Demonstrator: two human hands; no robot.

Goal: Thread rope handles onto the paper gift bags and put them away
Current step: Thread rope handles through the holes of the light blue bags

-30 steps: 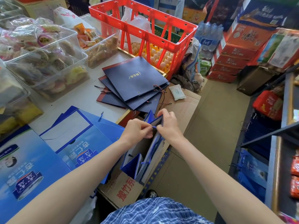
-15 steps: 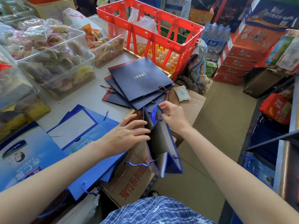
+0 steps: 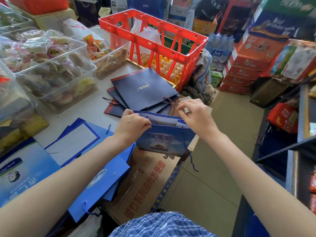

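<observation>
Blue paper gift bag (image 3: 165, 140) is held upright above a cardboard box (image 3: 145, 182) beside the bench (image 3: 82, 110). Its top edge is gripped by left hand (image 3: 130, 124); right hand (image 3: 195, 115) fingers are curled at the rim, grasp unclear. Blue rope (image 3: 190, 156) hangs loose.

A red plastic crate (image 3: 153, 40) stands at the far edge of the table (image 3: 82, 110), with trays of eggs (image 3: 169, 69) visible through its slats. Clear plastic bins (image 3: 51, 69) of wrapped snacks occupy the far left. A flattened cardboard box (image 3: 147, 182) (printed with red characters) lies near the centre. Stacked red cartons (image 3: 246, 71) and a pack of bottled water (image 3: 218, 47) stand on the floor at far right.
</observation>
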